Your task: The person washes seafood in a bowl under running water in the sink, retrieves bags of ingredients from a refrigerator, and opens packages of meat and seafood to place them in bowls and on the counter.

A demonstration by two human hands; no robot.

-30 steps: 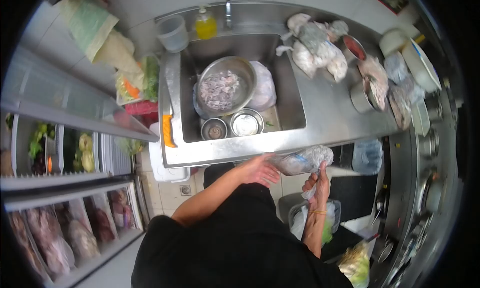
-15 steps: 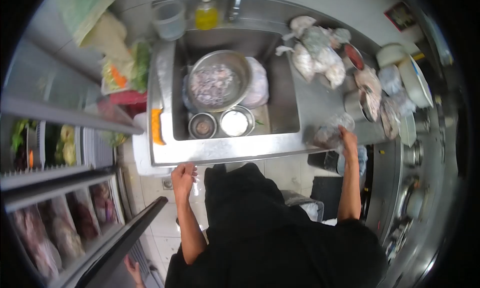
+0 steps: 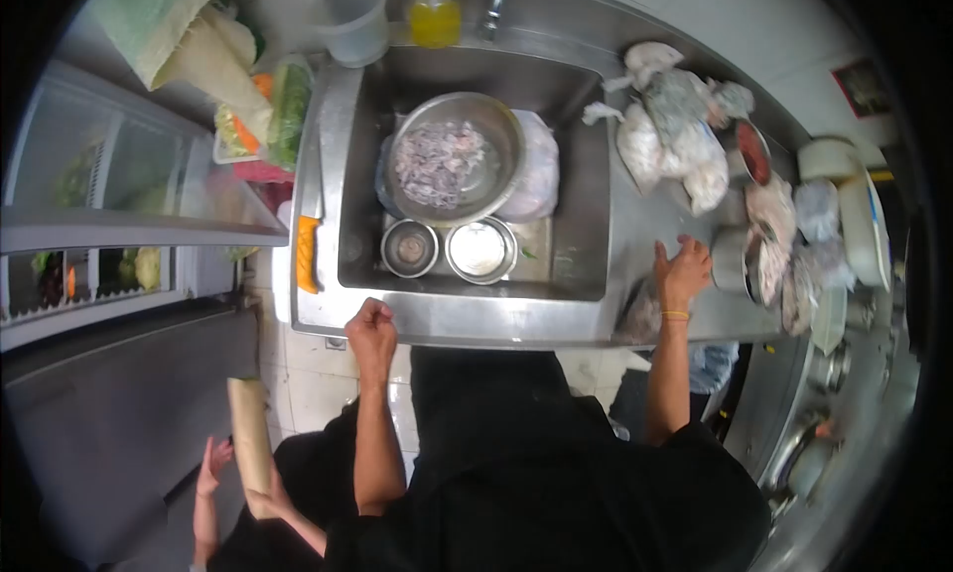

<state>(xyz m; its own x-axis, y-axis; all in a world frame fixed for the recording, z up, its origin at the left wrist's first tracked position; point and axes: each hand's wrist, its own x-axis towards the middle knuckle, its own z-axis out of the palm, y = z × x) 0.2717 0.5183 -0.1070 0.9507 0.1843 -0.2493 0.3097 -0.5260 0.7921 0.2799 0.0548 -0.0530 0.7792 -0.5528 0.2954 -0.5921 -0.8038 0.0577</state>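
My left hand (image 3: 372, 332) is curled closed at the front rim of the steel sink (image 3: 467, 319), with nothing visible in its fingers. My right hand (image 3: 683, 271), a yellow band at its wrist, is open with fingers apart over the right-hand counter. A dark-looking plastic bag (image 3: 642, 314) lies just left of its wrist, partly hidden. In the sink, a large steel bowl (image 3: 508, 155) holds greyish-pink pieces, possibly squid. It rests partly over a filled plastic bag (image 3: 536, 170). Two small steel bowls stand in front of it, the left one (image 3: 409, 248) and the right one (image 3: 480, 250).
An orange-handled knife (image 3: 308, 254) lies on the sink's left ledge. Tied bags (image 3: 680, 140) and steel containers (image 3: 733, 256) crowd the right counter. A fridge door (image 3: 149, 237) stands ajar at left. Behind my left arm, another person holds a long tan packet (image 3: 253, 433).
My right hand has let go of the clear plastic bag and moved up, its fingers spreading. The lower freezer at left has been shut. The other person has come closer with the tan packet.
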